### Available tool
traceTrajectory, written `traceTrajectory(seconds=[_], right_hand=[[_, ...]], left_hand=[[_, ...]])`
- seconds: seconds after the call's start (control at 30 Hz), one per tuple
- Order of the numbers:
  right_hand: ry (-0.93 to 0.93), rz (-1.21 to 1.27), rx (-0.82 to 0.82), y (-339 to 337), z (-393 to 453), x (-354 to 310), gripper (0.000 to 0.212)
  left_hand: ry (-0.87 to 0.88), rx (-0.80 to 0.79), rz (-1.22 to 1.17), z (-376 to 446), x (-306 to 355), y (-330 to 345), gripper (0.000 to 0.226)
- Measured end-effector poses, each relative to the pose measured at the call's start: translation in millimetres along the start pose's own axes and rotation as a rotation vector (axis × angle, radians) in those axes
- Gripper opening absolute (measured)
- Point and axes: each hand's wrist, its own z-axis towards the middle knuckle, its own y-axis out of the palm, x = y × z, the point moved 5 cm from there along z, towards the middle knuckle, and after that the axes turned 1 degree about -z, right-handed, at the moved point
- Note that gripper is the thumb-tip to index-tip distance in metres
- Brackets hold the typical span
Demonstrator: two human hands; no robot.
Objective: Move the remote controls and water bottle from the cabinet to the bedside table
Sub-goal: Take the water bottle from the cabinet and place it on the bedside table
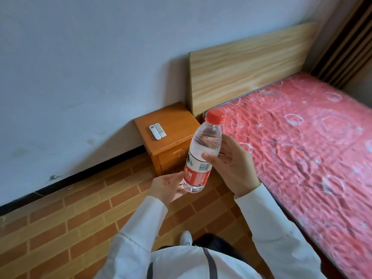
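Two remote controls lying side by side on bedside table, toward its 9 o'clock edge. Water bottle held in mid-air, cap up, long axis tilted toward 1 o'clock. Right hand wrapped around bottle's middle, fingers curled on it; left hand cupped under base, fingers loosely closed against label. Table at 11 o'clock from bottle, well apart. Free surface at 3 o'clock of remotes. Likely next: carry forward, set down upright.
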Motion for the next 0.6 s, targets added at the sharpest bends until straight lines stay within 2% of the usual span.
traceTrajectory(seconds=[0.2, 0.37, 0.47, 0.6], right_hand=[[0.027, 0.016, -0.044, 5.8, 77.4, 21.8, 0.056], [0.025, 0.028, -0.12, 13.6, 153.3, 42.8, 0.056], [0.002, 0.013, -0.168, 18.1, 209.0, 52.0, 0.054], [-0.016, 0.009, -0.232, 24.8, 288.5, 62.4, 0.052]], left_hand=[[-0.062, 0.035, -0.005, 60.4, 33.7, 11.4, 0.009], [-0.134, 0.078, -0.146, 126.2, 61.1, 24.9, 0.008], [-0.145, 0.127, -0.136, 173.2, 79.9, 31.0, 0.01], [-0.183, 0.138, -0.367, 233.6, 118.0, 49.8, 0.01]])
